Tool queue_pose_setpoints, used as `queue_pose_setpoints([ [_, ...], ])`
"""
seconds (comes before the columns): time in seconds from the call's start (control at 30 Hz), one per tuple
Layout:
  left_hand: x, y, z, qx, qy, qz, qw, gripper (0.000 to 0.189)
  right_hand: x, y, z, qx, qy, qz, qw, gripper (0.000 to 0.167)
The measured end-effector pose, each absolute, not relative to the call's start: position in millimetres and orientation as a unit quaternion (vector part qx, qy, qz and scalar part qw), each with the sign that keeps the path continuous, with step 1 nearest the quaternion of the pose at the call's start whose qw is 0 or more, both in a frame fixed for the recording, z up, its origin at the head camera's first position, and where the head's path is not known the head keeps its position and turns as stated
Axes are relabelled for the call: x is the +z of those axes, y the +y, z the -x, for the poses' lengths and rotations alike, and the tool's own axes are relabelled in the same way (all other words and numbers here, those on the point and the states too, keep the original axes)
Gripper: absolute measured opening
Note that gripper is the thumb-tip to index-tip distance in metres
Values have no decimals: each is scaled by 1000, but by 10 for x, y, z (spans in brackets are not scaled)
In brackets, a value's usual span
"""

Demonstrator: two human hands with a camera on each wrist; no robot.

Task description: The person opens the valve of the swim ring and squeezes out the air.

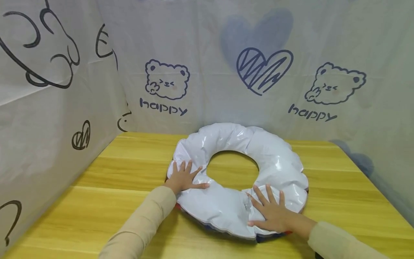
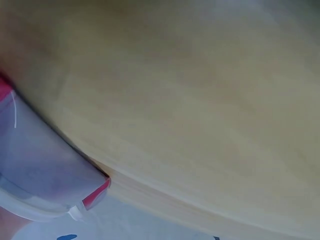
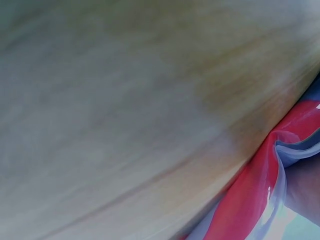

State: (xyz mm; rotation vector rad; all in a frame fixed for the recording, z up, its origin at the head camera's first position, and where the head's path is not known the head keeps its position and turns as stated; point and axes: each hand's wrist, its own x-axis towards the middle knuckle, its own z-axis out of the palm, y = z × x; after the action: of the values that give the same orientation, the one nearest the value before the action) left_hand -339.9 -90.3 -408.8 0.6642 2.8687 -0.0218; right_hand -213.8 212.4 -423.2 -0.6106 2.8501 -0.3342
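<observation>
swim ring [image 1: 237, 169] lies flat on the wooden table [image 1: 97, 201], white underside up, roughly centred, near the back curtain [image 1: 226, 72]. partly soft: surface wrinkled and slack, the near arc flatter than the far arc.

left hand [image 1: 185, 178] flat on the ring's left arc, fingers spread and straight, palm down, pressing, nothing grasped. right hand [image 1: 271, 212] flat on the near-right arc, fingers also spread and straight, pressing. beige sleeves [image 1: 145, 223] on both arms.

risks, as judged from here:
- slick vinyl on smooth tabletop; uneven push from 1 palm could slide the whole ring sideways or toward the near edge.
- pressing on 2 spots only may shove air around the tube instead of out; the far arc could puff up.
- a small puckered spot between the hands, near the right fingers, may be a valve; cannot tell. if it is shut, hard pressure would strain the seams.
- scalloped edge folds could get creased under the palms.

materials and shapes: ring is glossy plastic film, doughnut form, wavy outer rim, round hole showing table through it. red and blue trim peeks out at the near rim [image 1: 275, 235]; wrist views show the same red edge [image 3: 250, 200] against blurred wood grain. table is yellow laminate-like, streaked, hard. curtain is thin matte sheeting with printed bears and hearts.
</observation>
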Motion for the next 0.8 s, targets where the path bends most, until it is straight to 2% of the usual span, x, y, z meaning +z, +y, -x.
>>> queue_pose_setpoints([
  [0.4,-4043,-813,3364,-98,968,-225,61,89,-4219,2156,2153,-111,967,204,101,82],
  [0.8,-4036,-790,3303,-127,970,-202,55,90,-4227,2133,2172,-108,965,210,112,83],
])
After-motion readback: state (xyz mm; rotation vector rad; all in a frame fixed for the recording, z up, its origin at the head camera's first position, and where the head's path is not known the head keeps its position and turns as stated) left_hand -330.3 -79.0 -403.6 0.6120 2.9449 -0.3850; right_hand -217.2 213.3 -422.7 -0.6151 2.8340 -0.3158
